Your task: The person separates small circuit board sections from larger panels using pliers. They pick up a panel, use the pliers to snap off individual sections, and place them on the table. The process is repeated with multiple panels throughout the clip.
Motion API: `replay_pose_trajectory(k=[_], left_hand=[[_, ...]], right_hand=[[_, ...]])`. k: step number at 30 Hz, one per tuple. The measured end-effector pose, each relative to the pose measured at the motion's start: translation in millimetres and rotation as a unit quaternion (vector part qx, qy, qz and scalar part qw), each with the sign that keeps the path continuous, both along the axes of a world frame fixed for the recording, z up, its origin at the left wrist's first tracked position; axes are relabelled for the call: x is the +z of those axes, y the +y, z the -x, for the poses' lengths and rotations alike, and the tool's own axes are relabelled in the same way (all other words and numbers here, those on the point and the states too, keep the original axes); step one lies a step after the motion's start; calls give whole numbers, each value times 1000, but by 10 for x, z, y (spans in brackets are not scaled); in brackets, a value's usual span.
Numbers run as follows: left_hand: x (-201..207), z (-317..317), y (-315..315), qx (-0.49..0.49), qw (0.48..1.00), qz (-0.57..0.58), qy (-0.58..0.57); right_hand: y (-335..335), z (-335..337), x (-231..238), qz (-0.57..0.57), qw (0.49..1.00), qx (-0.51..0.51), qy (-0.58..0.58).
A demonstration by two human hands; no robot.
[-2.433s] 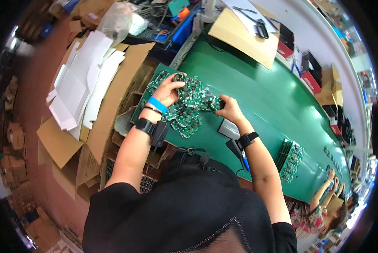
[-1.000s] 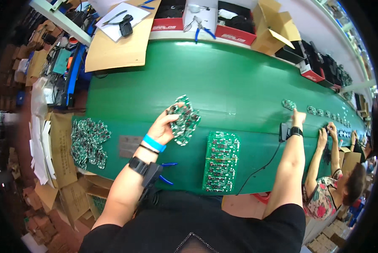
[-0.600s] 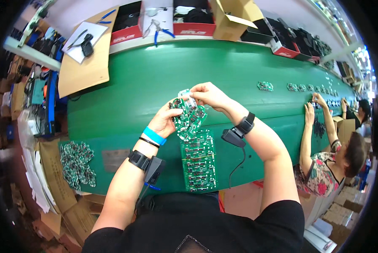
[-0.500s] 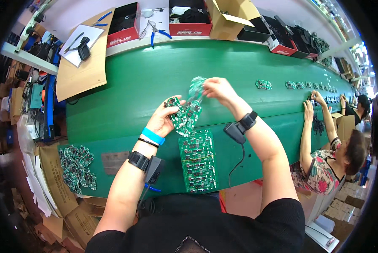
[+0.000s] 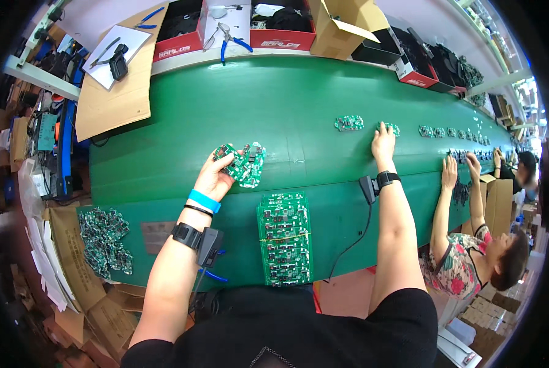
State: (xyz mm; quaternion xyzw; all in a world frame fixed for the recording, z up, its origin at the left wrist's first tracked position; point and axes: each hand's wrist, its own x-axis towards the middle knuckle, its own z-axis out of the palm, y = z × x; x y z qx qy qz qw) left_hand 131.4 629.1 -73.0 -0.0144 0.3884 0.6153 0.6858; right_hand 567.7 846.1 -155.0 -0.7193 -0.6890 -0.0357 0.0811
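Several green circuit boards [image 5: 250,167] are fanned out in my left hand [image 5: 215,175], its thumb and fingers closed on their left end. Over to the right, my right hand [image 5: 383,146] reaches to the green mat, its fingertips on a single circuit board [image 5: 393,129] that they partly cover. Just left of that hand lies another board [image 5: 349,123], flat on the mat. Between my forearms, near the front edge, rests a long panel stack of joined boards [image 5: 285,245] with a band across it.
A heap of loose boards [image 5: 106,242] lies at the near left beside a grey plate [image 5: 156,237]. Boards in a row [image 5: 453,132] continue rightward, where a co-worker's hands [image 5: 451,172] work. Blue-handled pliers [image 5: 230,44] and red boxes [image 5: 282,38] line the back.
My right hand has swung rightward from the held boards to the mat, carrying a board there. My left hand has shifted slightly left with its boards. The view has shifted a little.
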Motion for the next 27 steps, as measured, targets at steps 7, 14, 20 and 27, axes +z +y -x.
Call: replay_pose_trajectory(k=[7,14,20,27], left_hand=[[-8,136,-41,40,999,0,18],[-66,83,118,46,998,-26,-36],[-13,-21,228,24,998,-58,-17],[-32,-233,325,30,997,-57,-35]], right_hand=[[167,372,398,-67,982,174,34],[-148,705,146,36,963,264,45],[-207,1097,439,-54,947,303,90],[-798,2235,951,450,669,221,548]])
